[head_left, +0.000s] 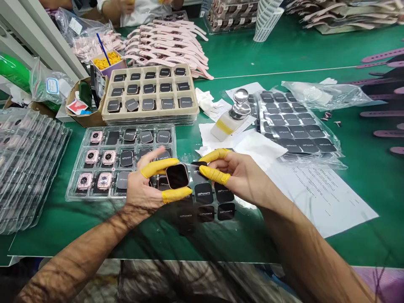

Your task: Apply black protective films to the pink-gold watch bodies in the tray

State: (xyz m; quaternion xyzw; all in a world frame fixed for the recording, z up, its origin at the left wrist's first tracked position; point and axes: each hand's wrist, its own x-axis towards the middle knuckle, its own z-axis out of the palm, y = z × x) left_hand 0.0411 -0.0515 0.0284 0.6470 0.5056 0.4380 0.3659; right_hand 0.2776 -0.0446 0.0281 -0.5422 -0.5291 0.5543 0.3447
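Note:
My left hand (pixel 151 181), with yellow finger cots on some fingers, grips a smartwatch body (pixel 177 176) by its edges, its dark screen facing up. Close beside it, my right hand (pixel 225 168) pinches a black film sticker (pixel 199 164) between a thumb and finger in yellow cots. Beneath both hands lies a clear sheet of black printed stickers (pixel 204 193), partly covered by them. To the left, a clear plastic tray (pixel 78 168) holds several watch bodies, some back side up and others with black printed faces; my left hand covers its right part.
A beige tray (pixel 151 112) of black-faced watches sits behind. Right of it are a pump bottle (pixel 232 120), papers (pixel 325 202) and more sticker sheets (pixel 293 120). Stacked clear trays (pixel 28 168) stand left; pink straps (pixel 167 44) lie at the back, near a person's hand (pixel 126 6).

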